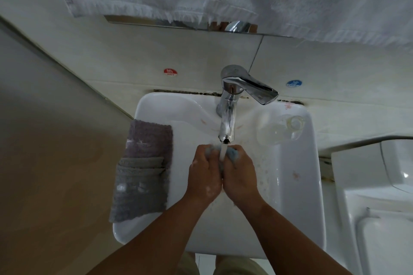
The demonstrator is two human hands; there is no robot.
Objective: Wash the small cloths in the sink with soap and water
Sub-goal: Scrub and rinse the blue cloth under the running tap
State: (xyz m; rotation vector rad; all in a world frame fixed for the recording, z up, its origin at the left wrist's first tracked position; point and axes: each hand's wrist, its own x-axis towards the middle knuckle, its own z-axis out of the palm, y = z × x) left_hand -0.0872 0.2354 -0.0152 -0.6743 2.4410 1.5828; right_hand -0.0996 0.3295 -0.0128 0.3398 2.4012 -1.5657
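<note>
- Grey cloths point(143, 169) lie stacked on the rim of the sink point(308, 185), well to the left of the left hand; their long axis runs from the wall toward the person, and their outer edge hangs over the rim
- The left hand point(202, 174) is over the basin, fingers curled tight round the left part of a blue cloth point(232, 154), with soap suds on its back
- The blue cloth is bunched between both hands, and only small tufts show past the knuckles, so its long axis cannot be told
- A stream of water point(223, 152) drops from the faucet point(228, 123), just beyond the fingertips, onto the cloth where the hands meet
- The right hand point(240, 176) touches the left, fingers clenched round the cloth's right part
- On the wall beyond the hands, a red round sticker point(170, 72) up and left reads HOT; a blue round sticker point(294, 83) up and right reads COLD
</note>
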